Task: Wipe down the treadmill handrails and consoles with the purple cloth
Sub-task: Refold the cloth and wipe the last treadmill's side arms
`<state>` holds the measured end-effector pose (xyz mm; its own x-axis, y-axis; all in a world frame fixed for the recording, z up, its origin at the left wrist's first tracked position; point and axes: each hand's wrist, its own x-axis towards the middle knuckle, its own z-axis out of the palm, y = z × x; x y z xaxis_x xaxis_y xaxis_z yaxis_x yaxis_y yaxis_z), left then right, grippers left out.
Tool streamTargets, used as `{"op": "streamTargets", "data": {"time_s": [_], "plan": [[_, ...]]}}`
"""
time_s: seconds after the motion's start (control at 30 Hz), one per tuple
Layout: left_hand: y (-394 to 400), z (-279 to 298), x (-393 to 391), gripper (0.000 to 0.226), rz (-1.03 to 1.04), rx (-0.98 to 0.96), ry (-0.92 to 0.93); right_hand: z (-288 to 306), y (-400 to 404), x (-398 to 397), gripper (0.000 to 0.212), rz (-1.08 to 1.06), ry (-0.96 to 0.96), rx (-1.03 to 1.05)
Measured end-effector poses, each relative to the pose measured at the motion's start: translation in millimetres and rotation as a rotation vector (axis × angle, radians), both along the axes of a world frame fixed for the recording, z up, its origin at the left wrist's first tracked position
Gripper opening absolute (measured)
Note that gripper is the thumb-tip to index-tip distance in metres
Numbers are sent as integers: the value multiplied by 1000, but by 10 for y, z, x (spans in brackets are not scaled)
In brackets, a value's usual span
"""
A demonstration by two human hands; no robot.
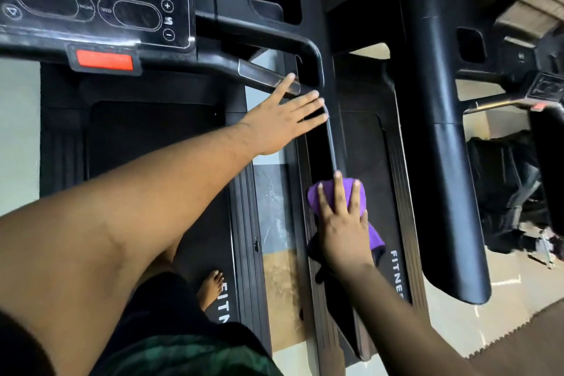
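— What kind of place is showing here?
— A gym: two treadmills [146, 137] are standing side by side, one console [91, 9] is showing speed and incline buttons, and "FITNESS" is running along the side rails [396, 272].

Head camera looks steeply down, close over treadmill [146, 137].
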<state>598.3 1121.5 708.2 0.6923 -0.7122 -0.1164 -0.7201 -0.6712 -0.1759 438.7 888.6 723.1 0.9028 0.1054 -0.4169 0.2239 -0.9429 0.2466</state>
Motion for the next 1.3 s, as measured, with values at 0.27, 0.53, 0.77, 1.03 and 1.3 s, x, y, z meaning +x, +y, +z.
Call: {"op": "streamTargets", "data": {"time_s": [0.27, 0.53, 0.77, 1.03, 1.3], "plan": [[8, 99, 280, 73, -30, 7, -27, 4, 220, 316, 81, 131, -29, -222], [39, 235, 468, 67, -72, -10, 30, -114, 768, 1008, 74, 496, 118, -652], [146, 229, 468, 68, -140, 54, -41, -52, 455, 885, 77, 488, 112, -547], [62, 245, 477, 72, -103, 24, -13, 171, 278, 1120, 88, -48, -46, 278], [19, 130, 305, 70, -186, -6, -95, 72, -91, -65, 92, 124, -23, -157]]}}
